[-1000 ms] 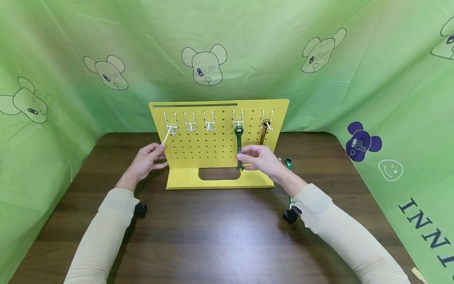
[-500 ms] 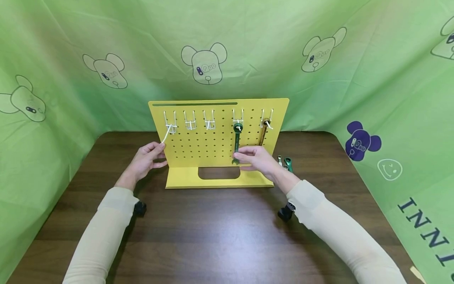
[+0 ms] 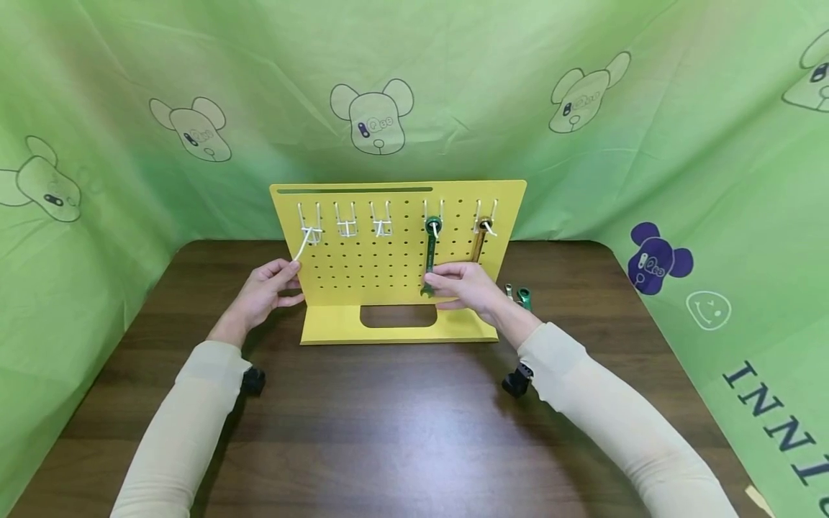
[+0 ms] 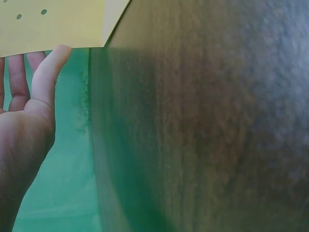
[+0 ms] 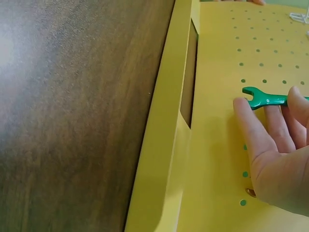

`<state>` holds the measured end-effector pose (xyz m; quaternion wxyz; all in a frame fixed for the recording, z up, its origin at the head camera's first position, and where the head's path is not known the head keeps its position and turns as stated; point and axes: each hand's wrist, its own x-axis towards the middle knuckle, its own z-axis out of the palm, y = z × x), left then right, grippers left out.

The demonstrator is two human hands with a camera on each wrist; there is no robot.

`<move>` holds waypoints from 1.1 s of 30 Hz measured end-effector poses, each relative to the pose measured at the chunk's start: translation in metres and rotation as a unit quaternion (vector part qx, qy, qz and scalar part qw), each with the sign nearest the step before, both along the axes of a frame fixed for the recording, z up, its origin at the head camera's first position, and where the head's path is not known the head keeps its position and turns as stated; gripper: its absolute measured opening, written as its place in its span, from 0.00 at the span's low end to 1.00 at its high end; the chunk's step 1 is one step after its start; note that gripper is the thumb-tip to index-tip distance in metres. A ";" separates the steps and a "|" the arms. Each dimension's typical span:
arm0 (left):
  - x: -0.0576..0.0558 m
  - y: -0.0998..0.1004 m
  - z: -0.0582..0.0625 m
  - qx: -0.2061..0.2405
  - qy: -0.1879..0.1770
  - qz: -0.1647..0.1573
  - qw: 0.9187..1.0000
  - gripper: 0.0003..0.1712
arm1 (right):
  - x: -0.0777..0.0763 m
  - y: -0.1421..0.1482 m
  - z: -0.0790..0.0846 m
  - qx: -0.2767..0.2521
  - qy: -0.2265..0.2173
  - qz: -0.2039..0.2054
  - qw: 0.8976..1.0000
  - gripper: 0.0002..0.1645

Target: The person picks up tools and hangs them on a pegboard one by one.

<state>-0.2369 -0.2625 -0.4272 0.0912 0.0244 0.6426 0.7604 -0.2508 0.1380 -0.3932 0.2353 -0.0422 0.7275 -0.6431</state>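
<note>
A green ratchet wrench (image 3: 430, 252) hangs upright against the yellow pegboard (image 3: 363, 270), its ring end round a white hook's prong. Its handle is pinched between the thumb and fingers of my right hand (image 3: 463, 288); the right wrist view shows the wrench's open end (image 5: 258, 98) near a fingertip. At the board's left edge my left hand (image 3: 262, 291) holds on, thumb at the front and fingers going behind. A brown-gold wrench (image 3: 480, 243) hangs on the rightmost hook, its lower part hidden by my right hand.
Three white hooks at the board's left, such as this hook (image 3: 347, 227), carry nothing. More wrenches, one with a green ring end (image 3: 524, 296), lie on the wooden table (image 3: 363, 424) right of the board. A green cloth (image 3: 453, 115) hangs behind.
My right hand has moved slightly left and up with the green wrench. The wrench's ring end has gone from in front of the hook to sitting over its prong. My left hand stays put.
</note>
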 end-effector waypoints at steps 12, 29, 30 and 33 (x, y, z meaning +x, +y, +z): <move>-0.001 -0.002 -0.001 0.000 -0.002 0.001 1.000 0.10 | 0.006 0.004 -0.009 0.030 0.013 0.014 0.999 0.28; -0.001 -0.001 -0.001 -0.003 -0.001 0.000 1.000 0.10 | 0.021 0.031 -0.020 0.016 -0.035 0.051 0.998 0.26; -0.001 -0.001 -0.001 -0.003 -0.002 0.000 1.000 0.10 | 0.022 0.033 -0.019 0.015 -0.035 0.052 0.998 0.26; -0.001 -0.001 0.000 -0.005 -0.004 0.001 1.000 0.10 | 0.023 0.040 -0.015 0.015 -0.034 0.061 0.997 0.27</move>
